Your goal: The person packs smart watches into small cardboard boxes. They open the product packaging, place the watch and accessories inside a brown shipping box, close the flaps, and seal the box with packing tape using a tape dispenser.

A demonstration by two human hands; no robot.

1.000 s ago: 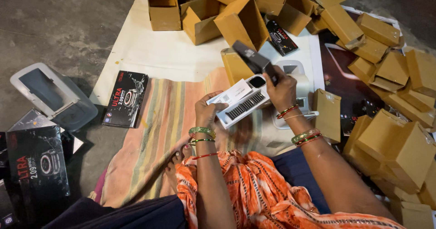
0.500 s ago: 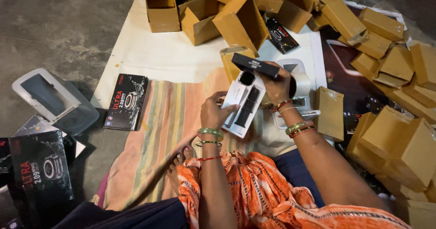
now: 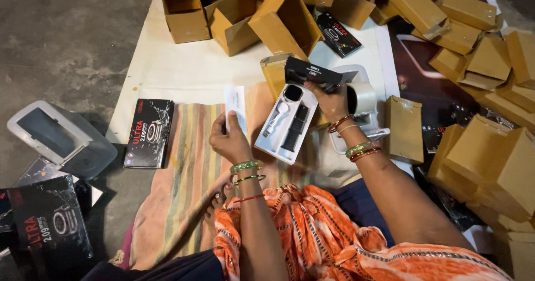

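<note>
Left hand [image 3: 229,139]: fingers pinched a white paper slip [image 3: 236,105], thin and limp; best taken at its lower edge.
White tray [image 3: 286,126]: lay on the striped cloth [image 3: 189,164] between the hands; judged light, rigid, parts loose.
Right hand [image 3: 330,101]: fingers closed on a black box lid [image 3: 313,74], light and stiff.
Room: open cloth leftward; brown cartons [image 3: 284,19] crowded the far edge.

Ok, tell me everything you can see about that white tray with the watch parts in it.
The white tray is a shallow oblong insert, plastic by its look, lying tilted on the striped cloth. Its moulded hollows hold a dark round watch face, a white charger puck with cable and a black strap. The right hand is at its top corner; the left hand is beside it, holding a white leaflet.
</note>
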